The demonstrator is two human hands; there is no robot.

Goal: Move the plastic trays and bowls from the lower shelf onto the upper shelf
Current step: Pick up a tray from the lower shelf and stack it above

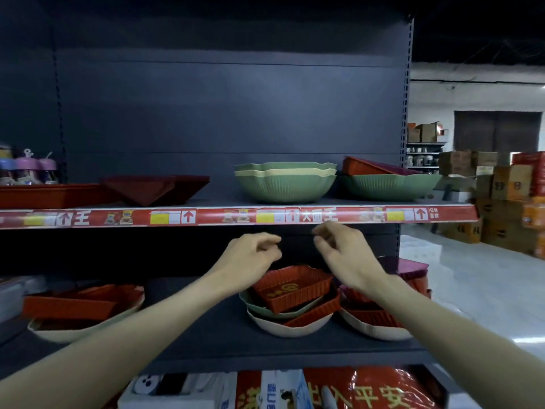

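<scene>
My left hand and my right hand hover side by side just under the upper shelf's red edge, fingers loosely curled, holding nothing. Below them on the lower shelf a red ribbed tray lies tilted on a stack of green and cream bowls. Another cream bowl with red trays sits to its right, a third such bowl to the left. On the upper shelf stand stacked green bowls, a green bowl holding a red tray and dark red trays.
Small purple-lidded bottles stand at the upper shelf's left end. Red packages and white boxes fill the shelf below. Stacked cardboard boxes line the aisle floor to the right of the shelf unit.
</scene>
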